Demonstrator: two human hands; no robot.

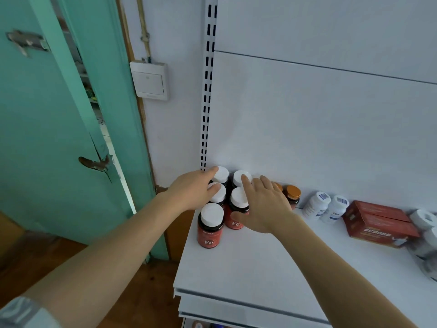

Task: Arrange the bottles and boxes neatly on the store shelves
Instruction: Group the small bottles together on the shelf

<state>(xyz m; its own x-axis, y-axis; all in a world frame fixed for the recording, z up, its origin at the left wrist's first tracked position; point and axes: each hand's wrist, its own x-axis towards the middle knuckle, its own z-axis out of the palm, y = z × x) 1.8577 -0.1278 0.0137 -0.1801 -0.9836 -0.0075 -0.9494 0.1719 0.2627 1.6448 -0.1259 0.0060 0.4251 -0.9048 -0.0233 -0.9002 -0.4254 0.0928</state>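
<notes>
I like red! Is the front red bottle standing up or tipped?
Standing up. The front red bottle has its white cap on top, base flat on the shelf.

Five upright red-labelled bottles with white caps point(214, 217) cluster at the white shelf's point(248, 275) far left corner, with an orange-capped bottle point(292, 196), two white bottles point(325, 208) and stacked red boxes point(378, 223) to the right.

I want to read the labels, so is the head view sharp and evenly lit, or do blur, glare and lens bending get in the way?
Head view: soft, even light without hard glare; the front red bottle shows a readable "Fe", but the red boxes carry smeared print, the white rolls at the right edge are blurred, and the shelf edge and slotted rail bend from the wide lens.
</notes>
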